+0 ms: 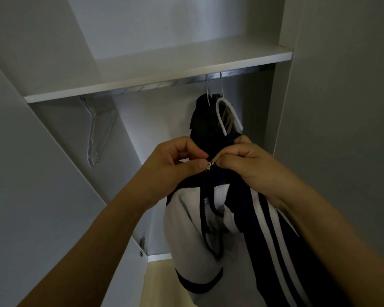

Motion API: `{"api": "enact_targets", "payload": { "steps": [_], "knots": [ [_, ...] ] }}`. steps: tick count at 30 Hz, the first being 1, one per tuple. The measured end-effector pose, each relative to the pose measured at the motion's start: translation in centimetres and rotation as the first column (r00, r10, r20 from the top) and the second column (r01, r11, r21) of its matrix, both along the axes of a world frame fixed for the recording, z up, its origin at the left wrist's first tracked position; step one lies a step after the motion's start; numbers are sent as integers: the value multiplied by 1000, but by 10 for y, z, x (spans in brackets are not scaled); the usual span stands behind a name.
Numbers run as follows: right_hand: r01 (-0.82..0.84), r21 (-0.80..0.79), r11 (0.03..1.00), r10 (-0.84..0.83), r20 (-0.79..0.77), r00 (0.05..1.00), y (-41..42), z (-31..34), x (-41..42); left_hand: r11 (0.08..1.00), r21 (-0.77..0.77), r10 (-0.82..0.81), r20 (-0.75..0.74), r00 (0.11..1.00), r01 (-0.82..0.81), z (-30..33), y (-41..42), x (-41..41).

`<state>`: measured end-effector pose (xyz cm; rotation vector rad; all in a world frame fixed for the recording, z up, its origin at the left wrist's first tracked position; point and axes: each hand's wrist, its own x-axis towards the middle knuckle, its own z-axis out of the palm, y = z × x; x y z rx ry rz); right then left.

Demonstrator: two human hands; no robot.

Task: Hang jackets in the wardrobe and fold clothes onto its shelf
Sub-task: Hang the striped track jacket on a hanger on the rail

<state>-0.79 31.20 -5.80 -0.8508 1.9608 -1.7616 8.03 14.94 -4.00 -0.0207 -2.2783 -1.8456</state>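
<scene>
Far left inside the wardrobe (60,52), a bunch of empty hangers (95,134) dangles from the rail (155,85) under the shelf (142,83), pushed aside, I'd guess, to leave room in the middle. Moving across, the left hand (175,165) pinches the collar edge of the navy-and-white jacket (197,229) beside the zip pull (208,166), likely bracing the cloth. The right hand (244,165) pinches the opposite collar edge by the pull and, it seems, bears the garment's weight, since the jacket hangs free in front of the opening, not yet on the rail. Its white hanger hook (228,114) sticks up above the collar, ready to go over the rail. Behind it, dark garments (204,116) already hang on wire hooks. The hanger's shoulders are hidden inside the jacket, the zip teeth are hard to read in this dim light, and the jacket's hem is cut off below.
</scene>
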Motion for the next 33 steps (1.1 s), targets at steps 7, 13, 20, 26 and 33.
{"api": "enact_targets", "payload": {
  "steps": [7,13,20,26,33],
  "knots": [
    [119,-71,990,-115,52,992,-5,-3,5,977,-192,90,-43,995,-97,3,7,1],
    [97,-72,993,-89,103,991,-4,3,4,845,-468,176,-212,961,-258,-2,7,-9],
    [59,-202,977,21,372,928,5,4,3,875,-347,255,-261,931,-337,-13,7,-5],
    [89,-171,981,-15,392,920,4,-4,-3,841,-475,197,-175,965,-258,-16,7,-8],
    [130,-97,987,-84,381,921,2,-12,-10,728,-636,173,-191,966,-256,-26,9,-7]
  ]
}}
